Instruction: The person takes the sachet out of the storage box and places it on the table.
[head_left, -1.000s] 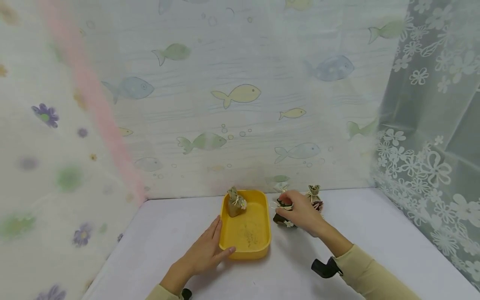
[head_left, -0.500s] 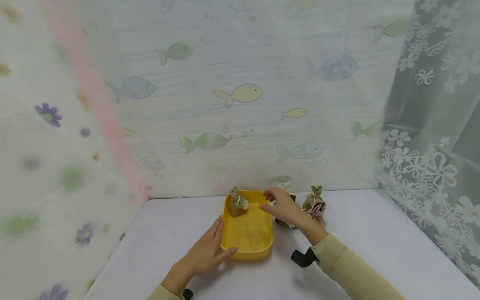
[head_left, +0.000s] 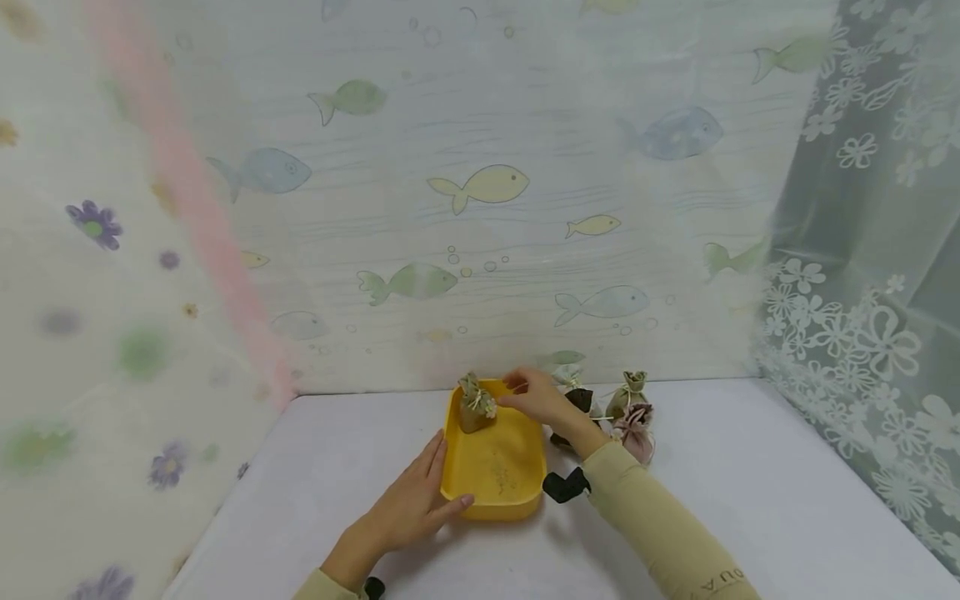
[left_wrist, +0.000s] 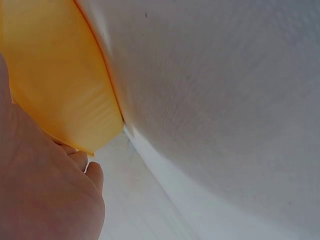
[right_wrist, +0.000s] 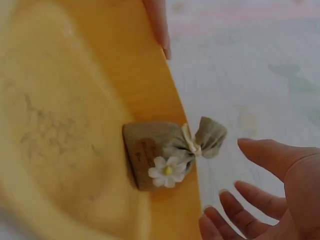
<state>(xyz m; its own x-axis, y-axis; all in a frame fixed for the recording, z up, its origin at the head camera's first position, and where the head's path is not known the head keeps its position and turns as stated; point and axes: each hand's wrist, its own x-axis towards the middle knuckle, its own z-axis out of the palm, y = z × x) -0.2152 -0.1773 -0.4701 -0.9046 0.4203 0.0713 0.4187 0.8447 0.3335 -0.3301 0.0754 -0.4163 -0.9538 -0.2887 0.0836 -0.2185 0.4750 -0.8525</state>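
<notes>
A yellow tray (head_left: 525,492) lies on the white table. At its far end stands a small brown sachet (head_left: 472,406) tied with string and bearing a daisy (right_wrist: 165,170). My right hand (head_left: 517,390) hovers just right of that sachet, fingers spread and holding nothing, as the right wrist view (right_wrist: 235,180) confirms. My left hand (head_left: 437,479) rests flat against the tray's left wall with the thumb at the near corner. In the left wrist view, the palm (left_wrist: 45,195) lies against the tray's yellow side (left_wrist: 55,75).
Several more sachets stand on the table right of the tray: a dark one (head_left: 579,400), an olive one (head_left: 628,393), a pink one (head_left: 636,423) and a pale one (head_left: 566,375). Fish-patterned and flowered curtains close in the back and sides.
My right hand left the dark sachet on the table and moved left to the tray's far end, beside the brown sachet. The left hand stayed on the tray.
</notes>
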